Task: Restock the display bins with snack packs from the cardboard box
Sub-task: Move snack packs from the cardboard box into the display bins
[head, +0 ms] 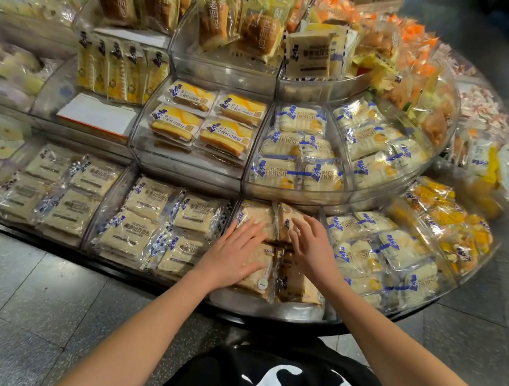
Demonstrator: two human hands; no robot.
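The left hand (235, 252) and right hand (311, 245) lie flat, straight-fingered, gripping nothing, on brown clear-wrapped bread packs (294, 282) in the clear plastic bottom bin (263, 309), the right at the left's two o'clock.

The person wears a black garment (289, 359) printed with a bold white graphic of curved blotches and thin wavy lines, and the left forearm (139, 323) and right forearm (403, 351) are bare down to the left hand (233, 256) and right hand (312, 249).
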